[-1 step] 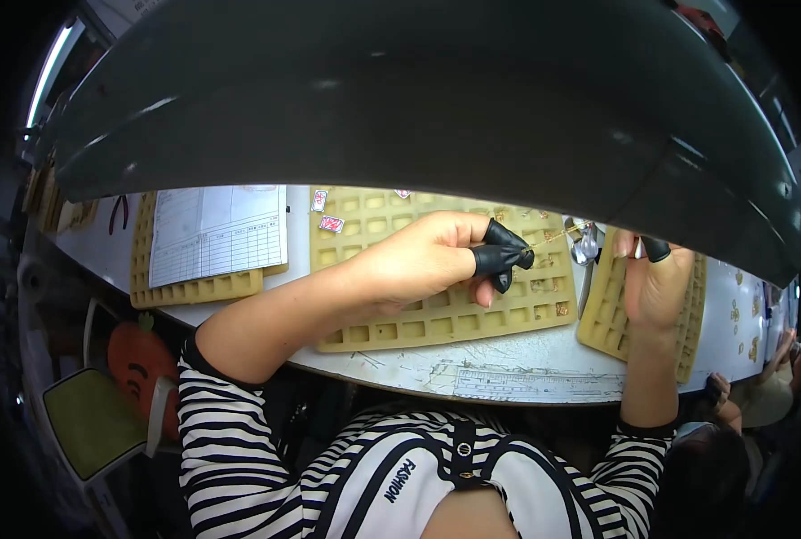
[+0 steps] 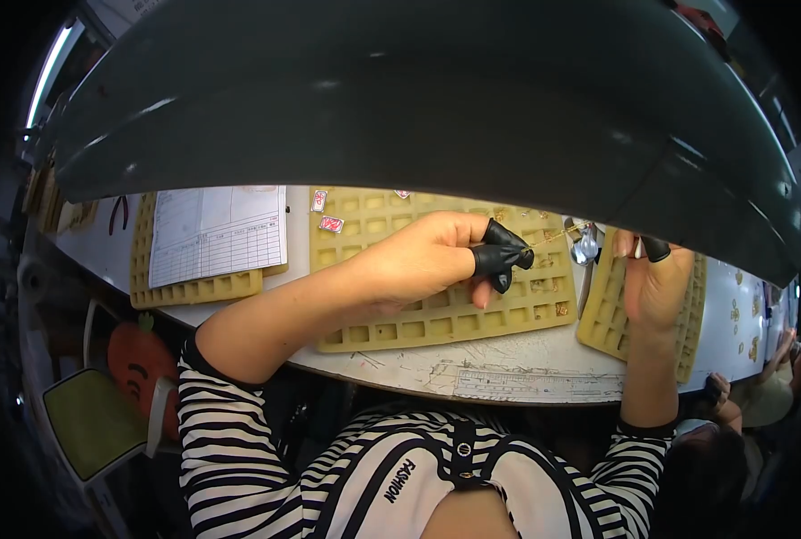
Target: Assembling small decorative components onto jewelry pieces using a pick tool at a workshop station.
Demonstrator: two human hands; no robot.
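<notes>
My left hand (image 2: pixel 445 256), with black finger cots on its thumb and fingers, is closed in a pinch above the large yellow compartment tray (image 2: pixel 400 334). A thin gold chain (image 2: pixel 555 237) runs from its fingertips toward the right, under the edge of a dark cover. My right hand (image 2: pixel 656 287), also wearing a black finger cot, is raised over a second yellow tray (image 2: pixel 602 337). Its fingers are bent together around a small white-tipped thing (image 2: pixel 638 248) whose kind I cannot make out. The cover hides part of that hand. Small gold pieces (image 2: pixel 561 308) lie in compartments of the large tray.
A dark curved cover (image 2: pixel 418 108) hangs across the upper view. Printed sheets (image 2: pixel 221 238) lie on another yellow tray at left, near pliers (image 2: pixel 118 214). Silvery objects (image 2: pixel 584 247) stand between the trays. A ruler (image 2: pixel 535 384) lies at the table's front edge. Another person's hand (image 2: pixel 725 400) shows at right.
</notes>
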